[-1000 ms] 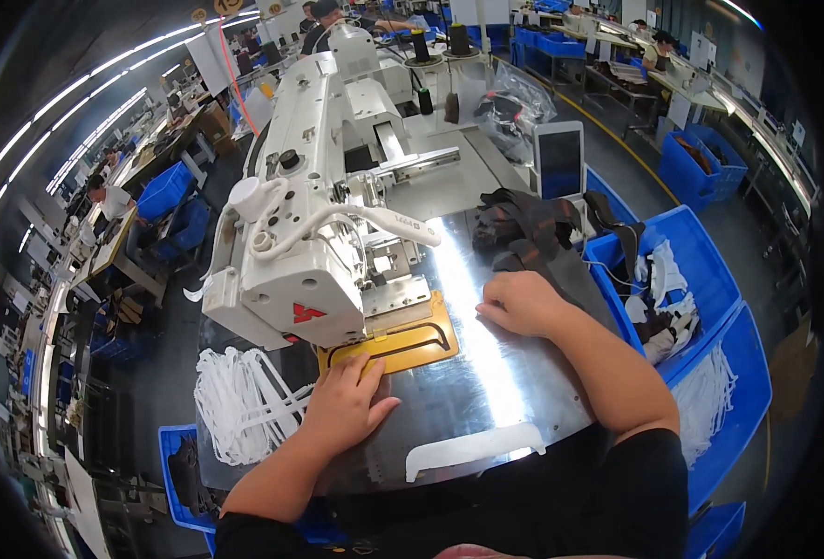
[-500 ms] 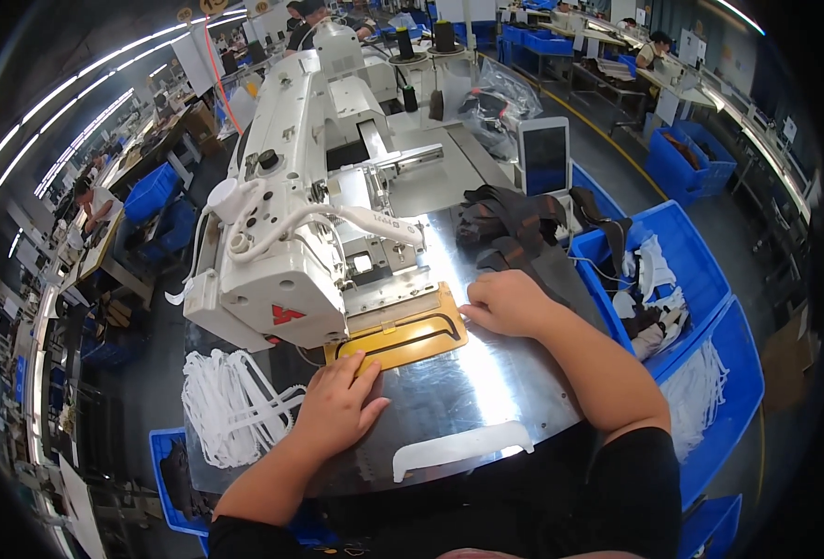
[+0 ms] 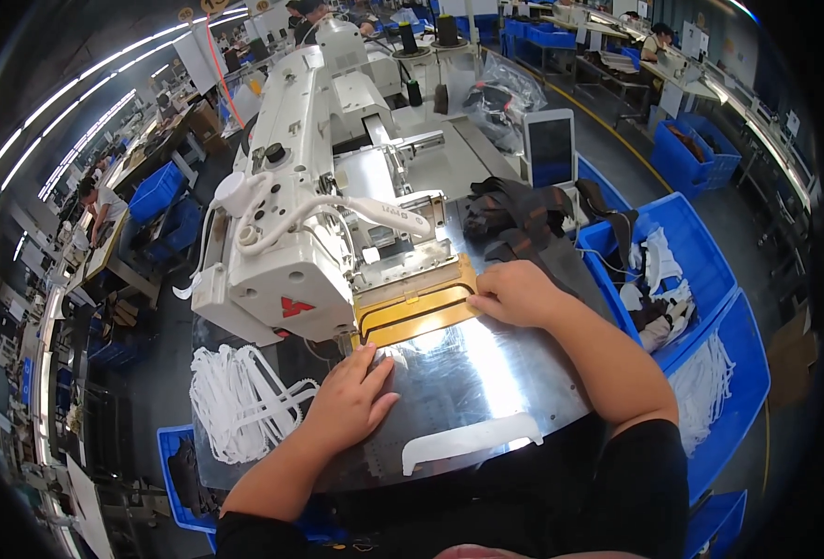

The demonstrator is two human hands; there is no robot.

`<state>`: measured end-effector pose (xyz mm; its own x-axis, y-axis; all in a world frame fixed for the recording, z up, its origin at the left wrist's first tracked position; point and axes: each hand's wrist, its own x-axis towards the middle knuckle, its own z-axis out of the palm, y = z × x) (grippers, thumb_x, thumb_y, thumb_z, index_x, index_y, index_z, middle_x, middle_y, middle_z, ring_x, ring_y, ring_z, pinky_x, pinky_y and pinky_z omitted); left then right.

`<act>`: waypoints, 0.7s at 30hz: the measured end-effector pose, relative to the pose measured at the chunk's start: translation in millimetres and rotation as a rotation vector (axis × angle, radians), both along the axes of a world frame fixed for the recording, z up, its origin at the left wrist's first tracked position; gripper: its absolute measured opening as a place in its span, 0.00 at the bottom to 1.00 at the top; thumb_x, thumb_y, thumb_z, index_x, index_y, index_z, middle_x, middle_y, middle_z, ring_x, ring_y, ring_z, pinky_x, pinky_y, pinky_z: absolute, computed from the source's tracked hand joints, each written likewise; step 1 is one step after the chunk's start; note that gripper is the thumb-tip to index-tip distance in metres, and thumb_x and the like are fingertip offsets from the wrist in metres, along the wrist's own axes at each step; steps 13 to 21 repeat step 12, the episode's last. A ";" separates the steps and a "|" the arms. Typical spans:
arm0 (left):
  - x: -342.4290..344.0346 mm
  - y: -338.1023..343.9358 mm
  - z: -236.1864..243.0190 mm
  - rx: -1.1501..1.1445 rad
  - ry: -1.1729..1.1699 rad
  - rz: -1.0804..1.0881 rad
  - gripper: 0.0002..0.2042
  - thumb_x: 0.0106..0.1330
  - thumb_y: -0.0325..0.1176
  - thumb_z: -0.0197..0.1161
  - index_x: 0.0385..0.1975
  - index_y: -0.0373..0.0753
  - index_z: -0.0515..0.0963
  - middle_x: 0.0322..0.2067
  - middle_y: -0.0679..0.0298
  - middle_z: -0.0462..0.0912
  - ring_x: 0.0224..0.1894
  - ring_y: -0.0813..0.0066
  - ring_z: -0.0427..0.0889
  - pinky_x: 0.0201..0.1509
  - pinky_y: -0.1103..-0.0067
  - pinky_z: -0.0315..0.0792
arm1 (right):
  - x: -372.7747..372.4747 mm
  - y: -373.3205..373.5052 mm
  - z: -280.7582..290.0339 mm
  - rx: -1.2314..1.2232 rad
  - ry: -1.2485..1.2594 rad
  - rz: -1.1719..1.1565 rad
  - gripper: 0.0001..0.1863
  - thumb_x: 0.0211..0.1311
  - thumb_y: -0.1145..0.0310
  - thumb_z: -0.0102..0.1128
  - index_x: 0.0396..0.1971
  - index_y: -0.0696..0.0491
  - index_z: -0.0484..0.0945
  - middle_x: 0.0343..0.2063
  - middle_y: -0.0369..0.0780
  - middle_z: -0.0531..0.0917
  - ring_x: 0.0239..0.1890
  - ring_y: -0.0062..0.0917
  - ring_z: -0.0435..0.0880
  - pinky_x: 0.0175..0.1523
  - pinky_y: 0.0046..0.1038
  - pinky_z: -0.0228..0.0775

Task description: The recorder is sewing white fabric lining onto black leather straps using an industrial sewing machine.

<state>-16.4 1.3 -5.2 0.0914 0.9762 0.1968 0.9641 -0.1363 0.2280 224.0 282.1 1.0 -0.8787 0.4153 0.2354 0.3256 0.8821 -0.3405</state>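
A flat yellow sewing template (image 3: 418, 328) with a dark curved slot lies on the shiny metal table, its far edge against the clamp (image 3: 402, 274) of a white sewing machine (image 3: 286, 252). My left hand (image 3: 348, 399) lies flat with fingers stretched, the fingertips at the template's near left corner. At the template's right end, my right hand (image 3: 522, 294) has its fingers curled and the thumb at the edge, pinching it. The fingertips there are partly hidden.
White straps (image 3: 239, 402) are heaped left of my left hand. A white curved strip (image 3: 472, 443) lies near the table's front edge. Dark fabric straps (image 3: 528, 219) sit behind my right hand, beside a small screen (image 3: 550, 149). Blue bins (image 3: 710, 279) stand at the right.
The yellow template has slid away from me, closer under the machine. My left fingers have gone from lying on it to its near edge; my right hand has moved along with it.
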 end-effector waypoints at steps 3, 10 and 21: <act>-1.8 -0.2 -0.7 -0.016 -0.021 -0.006 0.27 0.71 0.44 0.71 0.66 0.36 0.78 0.68 0.38 0.76 0.69 0.40 0.77 0.75 0.57 0.71 | -0.2 1.0 -1.0 0.012 -0.010 0.002 0.18 0.70 0.53 0.66 0.28 0.53 0.86 0.27 0.44 0.85 0.34 0.43 0.87 0.42 0.44 0.77; -2.1 -2.9 4.6 -0.027 -0.017 0.019 0.28 0.69 0.44 0.73 0.65 0.36 0.79 0.67 0.42 0.77 0.70 0.43 0.77 0.75 0.58 0.71 | -3.3 -0.4 0.7 0.025 -0.111 -0.005 0.20 0.70 0.51 0.65 0.26 0.52 0.86 0.26 0.44 0.85 0.33 0.43 0.87 0.41 0.44 0.77; -1.4 -3.0 7.8 -0.084 -0.083 0.048 0.29 0.68 0.44 0.74 0.66 0.38 0.78 0.68 0.47 0.77 0.71 0.44 0.76 0.76 0.60 0.70 | -4.3 -2.1 2.0 0.021 -0.150 -0.019 0.20 0.69 0.50 0.65 0.26 0.51 0.87 0.26 0.44 0.86 0.33 0.43 0.87 0.41 0.43 0.77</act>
